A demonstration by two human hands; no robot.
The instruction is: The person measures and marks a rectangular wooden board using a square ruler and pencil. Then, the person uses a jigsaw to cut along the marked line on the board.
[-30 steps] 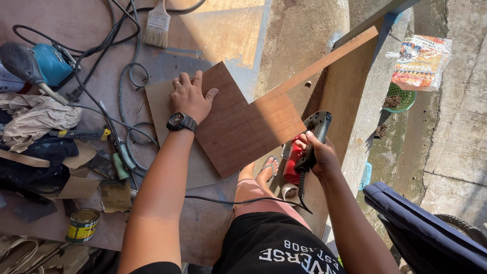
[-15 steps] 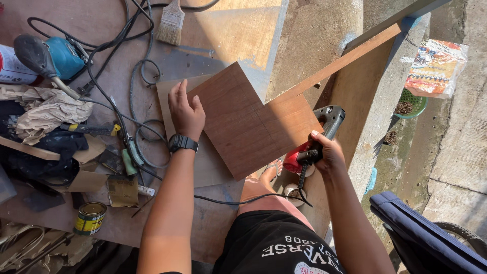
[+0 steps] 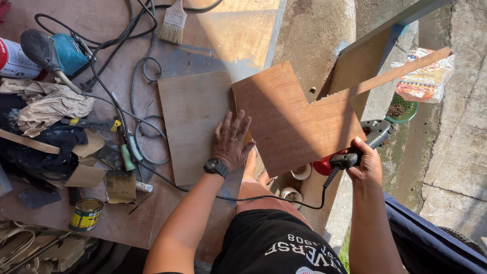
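My left hand [image 3: 231,139], with a black watch on the wrist, lies flat with fingers spread on the near edge of a reddish-brown plywood piece [image 3: 299,119] that overhangs the bench. The piece partly covers a paler rounded-corner board [image 3: 195,124]. My right hand [image 3: 362,162] grips the black handle of a red and grey corded power tool [image 3: 373,137] held under the plywood's right edge; most of the tool is hidden by the wood. Its black cord [image 3: 269,198] loops back across my legs.
The workbench [image 3: 116,30] carries a blue sander [image 3: 63,50], a paintbrush [image 3: 172,23], tangled black cables [image 3: 137,101], crumpled paper [image 3: 48,106], a small tin can [image 3: 86,214] and scraps. A long wooden plank [image 3: 378,56] leans at right. Concrete ground and a printed bag [image 3: 423,76] lie beyond.
My left hand has slid down from the plywood's upper left to its near edge. The plywood sits further right, uncovering the paler board. My right hand stays on the tool.
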